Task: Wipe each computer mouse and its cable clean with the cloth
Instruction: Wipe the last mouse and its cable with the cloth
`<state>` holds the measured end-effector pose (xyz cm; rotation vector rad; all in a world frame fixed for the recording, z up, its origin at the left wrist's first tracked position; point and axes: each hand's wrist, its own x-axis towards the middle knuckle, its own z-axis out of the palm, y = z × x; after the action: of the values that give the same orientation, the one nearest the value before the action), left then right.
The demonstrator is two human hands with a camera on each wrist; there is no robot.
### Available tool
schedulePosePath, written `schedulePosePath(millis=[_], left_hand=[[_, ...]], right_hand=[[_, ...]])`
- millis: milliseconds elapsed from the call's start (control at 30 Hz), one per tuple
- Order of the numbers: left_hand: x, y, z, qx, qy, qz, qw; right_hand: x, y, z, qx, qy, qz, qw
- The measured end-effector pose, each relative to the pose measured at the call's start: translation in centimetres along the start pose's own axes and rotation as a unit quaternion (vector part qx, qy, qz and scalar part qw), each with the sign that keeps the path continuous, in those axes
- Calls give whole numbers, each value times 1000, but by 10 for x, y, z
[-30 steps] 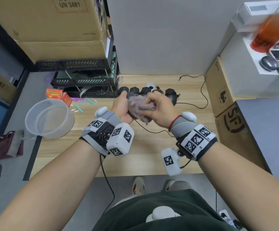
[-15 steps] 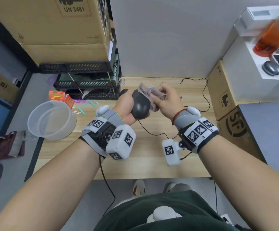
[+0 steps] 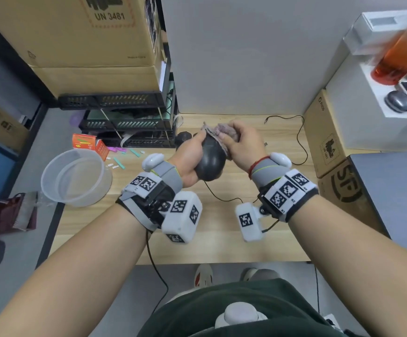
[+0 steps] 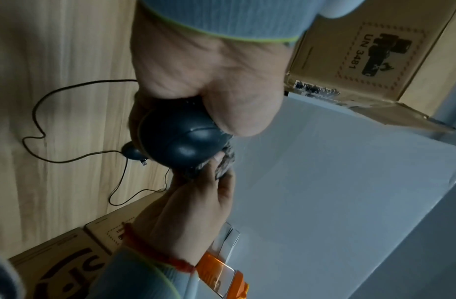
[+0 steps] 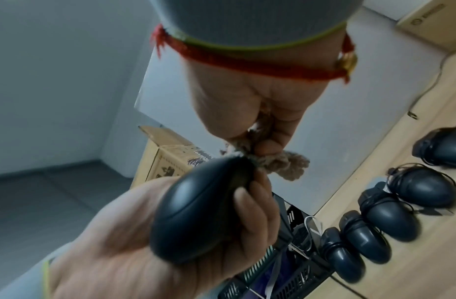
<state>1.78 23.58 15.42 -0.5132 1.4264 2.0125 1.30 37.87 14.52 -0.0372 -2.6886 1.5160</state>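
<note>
My left hand [image 3: 189, 159] grips a black computer mouse [image 3: 211, 159] lifted above the wooden table [image 3: 221, 239], its rounded back toward me. Its thin black cable [image 3: 218, 195] hangs down to the tabletop. My right hand [image 3: 240, 144] holds a bunched pinkish-grey cloth [image 3: 224, 131] against the mouse's far end. The right wrist view shows the mouse [image 5: 196, 208] in the left palm and the cloth [image 5: 278, 163] pinched at its tip. Several other black mice [image 5: 390, 216] with wound cables lie in a row along the table's back.
A clear plastic tub [image 3: 75, 177] overhangs the table's left edge beside a small red box [image 3: 87, 143]. Black stacked trays [image 3: 124, 122] under cardboard boxes stand at the back left. Cardboard boxes [image 3: 336, 144] line the right side. A loose black cable [image 3: 297, 142] lies at the back right.
The mouse was covered by the cloth a second ago. Both hands have since risen and moved toward the wall, and the cloth has slid to the mouse's far end, baring its back.
</note>
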Motion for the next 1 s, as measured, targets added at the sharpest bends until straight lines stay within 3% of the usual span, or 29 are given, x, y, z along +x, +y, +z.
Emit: schedulePosePath(millis=[100,333,400,500,567,700,833,900,1000], left_hand=[[3,-3,2,-64,-18,-17,998],[2,5,-12,-141,-75,-48,986],[3,6,-13,-140,-68,-68,985],[-1,4,-3,-128,-60,-24,990],[2,4,1,-134,-52,-6,990],[3,16,-12,-85,-14,-62,994],[4,16,-15,-71,27,-35,997],[4,12,-12,-34,27,-54,998],[6,11,-6,-64,24,-38,997]], right_hand=[[-4,-5,4,-91,-34,-65,993],[-21,-17,-5,-71,-143,-225,961],[-18,-20,-7,-96,-175,-218,955],[-3,-20,-7,-95,-107,-140,980],[-2,-20,-5,-77,-82,-125,986],[-22,-24,-1,-27,-181,-177,967],[-31,-26,-3,-56,-242,-181,952],[-22,-24,-3,-51,-203,-151,966],[-7,-21,-3,-67,-100,-122,985]])
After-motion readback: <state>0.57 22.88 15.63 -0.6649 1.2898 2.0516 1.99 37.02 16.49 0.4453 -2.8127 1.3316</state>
